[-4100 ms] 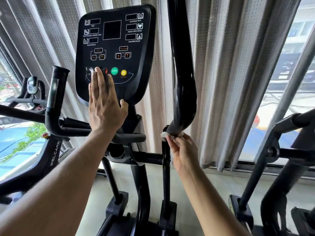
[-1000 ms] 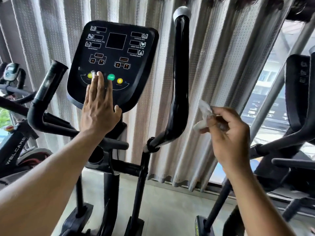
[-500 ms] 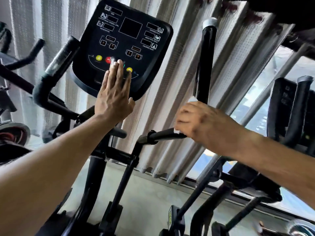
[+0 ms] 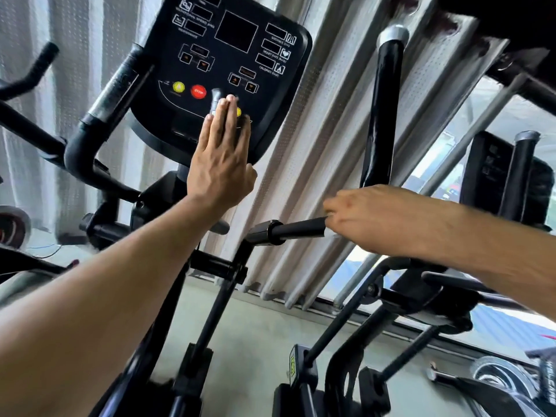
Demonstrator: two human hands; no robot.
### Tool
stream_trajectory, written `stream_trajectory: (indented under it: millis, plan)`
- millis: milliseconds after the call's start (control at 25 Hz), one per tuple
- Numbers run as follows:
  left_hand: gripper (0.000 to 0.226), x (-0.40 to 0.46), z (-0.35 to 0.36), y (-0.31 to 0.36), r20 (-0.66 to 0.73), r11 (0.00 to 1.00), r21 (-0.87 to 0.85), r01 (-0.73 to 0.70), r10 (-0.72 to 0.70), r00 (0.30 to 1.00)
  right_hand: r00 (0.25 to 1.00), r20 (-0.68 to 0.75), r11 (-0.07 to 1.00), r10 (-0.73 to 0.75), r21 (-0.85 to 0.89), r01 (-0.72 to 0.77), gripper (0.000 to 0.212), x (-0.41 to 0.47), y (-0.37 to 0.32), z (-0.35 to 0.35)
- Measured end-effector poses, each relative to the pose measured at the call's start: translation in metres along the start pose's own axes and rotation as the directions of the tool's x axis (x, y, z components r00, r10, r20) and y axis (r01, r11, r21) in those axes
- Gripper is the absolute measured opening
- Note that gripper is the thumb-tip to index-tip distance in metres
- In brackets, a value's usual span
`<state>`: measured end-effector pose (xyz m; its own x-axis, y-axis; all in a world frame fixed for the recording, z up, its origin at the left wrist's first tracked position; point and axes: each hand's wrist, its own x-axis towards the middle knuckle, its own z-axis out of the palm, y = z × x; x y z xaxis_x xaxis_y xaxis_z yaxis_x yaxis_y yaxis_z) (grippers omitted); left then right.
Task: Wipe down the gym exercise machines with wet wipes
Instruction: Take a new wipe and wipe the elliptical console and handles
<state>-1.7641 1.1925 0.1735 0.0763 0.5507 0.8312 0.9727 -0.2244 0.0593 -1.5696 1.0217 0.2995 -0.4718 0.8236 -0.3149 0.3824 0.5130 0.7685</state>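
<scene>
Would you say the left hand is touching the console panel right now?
Touching: the head view shows the left hand laid flat on the console panel, straight fingers covering its lower buttons.

Pale grey-white pleated perforated curtains [image 4: 337,121] hang across the back of the room, from the left edge to past the middle. To the right, a large window [image 4: 511,139] with slanting grey metal frame bars [image 4: 469,127] lets in bright daylight; blurred buildings show outside. A smooth pale greenish-grey floor [image 4: 255,341] runs up to the foot of the curtains and the dark window sill [image 4: 400,320]. At the top right corner a dark overhead mass [image 4: 511,19] blocks the light.
</scene>
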Motion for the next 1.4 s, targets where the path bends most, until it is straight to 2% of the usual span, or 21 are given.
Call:
stream_trajectory:
  millis: [160,280,360,440,520,560,680,800,920,1080,1160,1280,1400]
  plan:
    - [0.087,0.0,-0.001,-0.002,0.001,1.0,-0.003,-0.011,0.011,1.0,0.995,-0.047,0.995,0.093,0.05,-0.091,0.029,0.018,-0.019,0.002]
    - [0.086,0.0,-0.002,-0.004,0.005,0.999,-0.028,-0.026,0.026,1.0,0.989,0.094,0.987,0.115,0.102,-0.125,0.011,0.056,-0.057,0.04]
    - [0.085,0.001,-0.001,-0.004,-0.004,0.999,-0.049,-0.016,0.016,1.0,0.982,0.166,0.99,0.091,0.096,-0.108,0.024,0.08,-0.08,0.072]
    - [0.085,0.001,0.0,-0.004,-0.009,0.999,-0.05,-0.01,0.01,1.0,1.0,0.013,0.997,0.027,0.069,-0.028,0.023,0.091,-0.087,0.093]
    - [0.085,0.001,0.002,-0.004,-0.016,0.999,-0.036,-0.013,0.012,1.0,0.976,-0.214,0.992,0.037,0.129,-0.009,0.02,0.078,-0.083,0.077]
    - [0.085,0.001,0.001,-0.004,-0.016,0.999,-0.036,-0.018,0.017,1.0,0.966,-0.25,0.985,0.063,0.172,-0.02,0.024,0.069,-0.076,0.063]
    - [0.087,0.001,0.0,-0.004,-0.006,0.999,-0.043,-0.017,0.017,1.0,0.949,-0.28,0.987,0.146,0.103,-0.121,0.025,0.031,-0.046,0.028]
    - [0.09,0.0,0.0,-0.003,-0.004,0.999,-0.043,-0.019,0.019,1.0,0.955,-0.166,0.969,0.246,0.034,-0.243,0.019,0.012,-0.027,0.013]
    - [0.088,-0.001,-0.001,-0.004,-0.007,0.999,-0.049,-0.018,0.018,1.0,0.966,-0.062,0.968,0.251,-0.019,-0.252,0.007,0.021,-0.032,0.006]
    - [0.087,-0.002,-0.001,-0.004,-0.022,0.996,-0.088,0.003,-0.005,1.0,0.958,-0.039,0.958,0.285,-0.013,-0.285,0.014,0.063,-0.043,0.033]
    - [0.086,-0.002,0.0,-0.004,-0.03,0.994,-0.105,0.014,-0.017,0.999,0.948,-0.042,0.949,0.316,0.029,-0.315,0.011,0.096,-0.051,0.053]
    - [0.083,-0.001,0.001,-0.005,-0.045,0.992,-0.121,0.02,-0.026,0.999,0.942,-0.04,0.943,0.333,0.029,-0.332,0.019,0.16,-0.069,0.085]
    - [0.083,-0.001,0.003,-0.004,-0.047,0.993,-0.121,0.019,-0.025,0.999,0.926,0.039,0.917,0.376,0.13,-0.378,0.026,0.211,-0.072,0.105]
